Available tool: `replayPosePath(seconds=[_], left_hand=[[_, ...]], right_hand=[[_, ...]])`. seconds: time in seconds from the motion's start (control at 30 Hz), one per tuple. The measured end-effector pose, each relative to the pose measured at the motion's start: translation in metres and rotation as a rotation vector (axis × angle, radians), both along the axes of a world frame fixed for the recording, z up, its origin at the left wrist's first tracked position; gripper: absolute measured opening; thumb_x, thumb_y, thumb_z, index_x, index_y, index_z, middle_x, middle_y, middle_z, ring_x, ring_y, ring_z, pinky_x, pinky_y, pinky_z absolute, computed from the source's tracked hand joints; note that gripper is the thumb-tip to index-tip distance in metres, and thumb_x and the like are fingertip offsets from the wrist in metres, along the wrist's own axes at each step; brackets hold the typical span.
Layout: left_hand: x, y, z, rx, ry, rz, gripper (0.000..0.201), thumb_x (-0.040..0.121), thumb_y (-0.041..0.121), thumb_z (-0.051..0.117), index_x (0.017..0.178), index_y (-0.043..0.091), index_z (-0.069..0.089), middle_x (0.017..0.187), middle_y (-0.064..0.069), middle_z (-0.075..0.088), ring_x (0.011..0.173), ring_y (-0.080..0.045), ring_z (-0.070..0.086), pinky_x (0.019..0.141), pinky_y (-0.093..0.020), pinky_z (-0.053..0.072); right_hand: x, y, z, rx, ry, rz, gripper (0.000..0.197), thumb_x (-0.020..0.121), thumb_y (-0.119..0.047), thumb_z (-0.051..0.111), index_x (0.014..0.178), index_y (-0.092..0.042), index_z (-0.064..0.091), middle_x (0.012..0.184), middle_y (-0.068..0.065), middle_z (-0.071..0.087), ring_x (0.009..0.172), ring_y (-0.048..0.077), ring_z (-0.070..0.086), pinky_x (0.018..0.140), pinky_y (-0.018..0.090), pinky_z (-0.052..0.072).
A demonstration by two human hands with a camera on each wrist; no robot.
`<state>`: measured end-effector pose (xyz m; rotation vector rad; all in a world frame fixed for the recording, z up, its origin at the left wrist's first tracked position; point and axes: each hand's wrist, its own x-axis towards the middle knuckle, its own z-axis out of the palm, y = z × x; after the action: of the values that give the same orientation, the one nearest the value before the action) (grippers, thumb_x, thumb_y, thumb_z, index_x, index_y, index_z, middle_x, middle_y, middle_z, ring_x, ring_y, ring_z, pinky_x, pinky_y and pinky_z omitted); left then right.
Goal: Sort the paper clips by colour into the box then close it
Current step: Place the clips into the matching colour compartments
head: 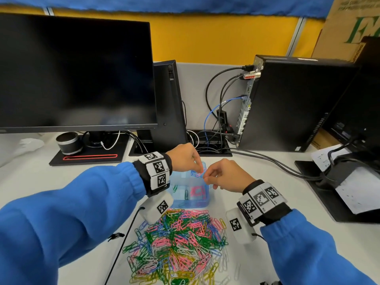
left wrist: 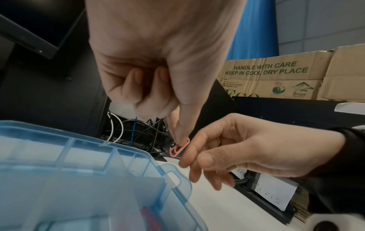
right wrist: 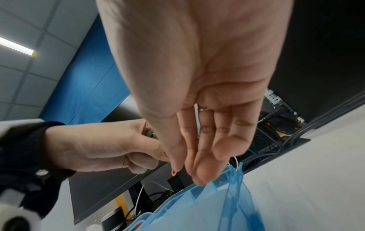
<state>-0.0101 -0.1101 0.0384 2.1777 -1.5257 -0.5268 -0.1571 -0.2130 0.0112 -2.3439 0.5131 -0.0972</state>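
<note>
A translucent blue compartment box (head: 190, 203) (left wrist: 79, 171) (right wrist: 197, 211) sits open on the white desk, with pink clips (head: 197, 191) in one compartment and a green clip (head: 174, 188) in another. Both hands hover over its far right corner. My left hand (head: 198, 168) (left wrist: 178, 139) pinches a pink paper clip (left wrist: 180, 146) (right wrist: 174, 172) between thumb and forefinger. A green clip (right wrist: 151, 134) shows inside its curled fingers. My right hand (head: 205, 177) (right wrist: 183, 168) meets it with fairly straight fingers; its index finger (left wrist: 186, 157) touches the pink clip. A mixed pile of clips (head: 178, 243) lies in front of the box.
A dark monitor (head: 76, 70) and a small speaker (head: 67, 142) stand at the back left. A PC tower (head: 292, 103) with cables (head: 267, 159) stands at the back right. A stand holding papers (head: 349, 188) is at the right. A thin black cable (head: 125, 239) runs left of the pile.
</note>
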Motion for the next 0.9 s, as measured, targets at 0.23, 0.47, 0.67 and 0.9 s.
replayPosePath(seconds=[0.23,0.47,0.67,0.9], left_hand=[[0.007,-0.007,0.004,0.245,-0.108,0.005,0.019,0.076,0.027,0.078,0.091,0.014,0.079,0.085,0.000,0.072,0.075,-0.008,0.055,0.069,-0.023,0.049],[0.007,-0.026,0.031,0.312,-0.167,-0.055,0.015,0.076,0.026,0.078,0.087,0.016,0.078,0.081,0.004,0.070,0.072,-0.005,0.055,0.073,-0.023,0.046],[0.008,-0.045,0.060,0.324,-0.215,-0.049,0.016,0.077,0.024,0.078,0.087,0.012,0.077,0.078,0.008,0.069,0.071,-0.004,0.059,0.069,-0.019,0.048],[-0.005,-0.039,0.022,0.470,-0.202,-0.015,0.024,0.078,0.026,0.077,0.091,0.006,0.076,0.043,0.014,0.048,0.040,0.001,0.043,0.039,-0.007,0.028]], right_hand=[[0.003,-0.004,0.005,0.011,0.069,0.058,0.007,0.084,-0.012,0.066,0.083,-0.012,0.073,0.080,0.010,0.074,0.051,0.006,0.061,0.046,0.007,0.039],[0.000,-0.009,0.011,0.022,0.102,0.106,0.012,0.086,-0.015,0.065,0.090,-0.009,0.074,0.082,0.007,0.074,0.050,0.002,0.060,0.046,0.013,0.044],[-0.006,-0.017,0.014,0.046,0.100,0.126,0.012,0.086,-0.013,0.063,0.090,-0.010,0.074,0.078,0.002,0.072,0.055,0.008,0.063,0.048,0.015,0.046],[-0.008,-0.028,0.006,0.053,0.105,0.163,0.014,0.087,-0.012,0.061,0.089,-0.010,0.074,0.076,-0.001,0.071,0.056,0.008,0.063,0.048,0.015,0.046]])
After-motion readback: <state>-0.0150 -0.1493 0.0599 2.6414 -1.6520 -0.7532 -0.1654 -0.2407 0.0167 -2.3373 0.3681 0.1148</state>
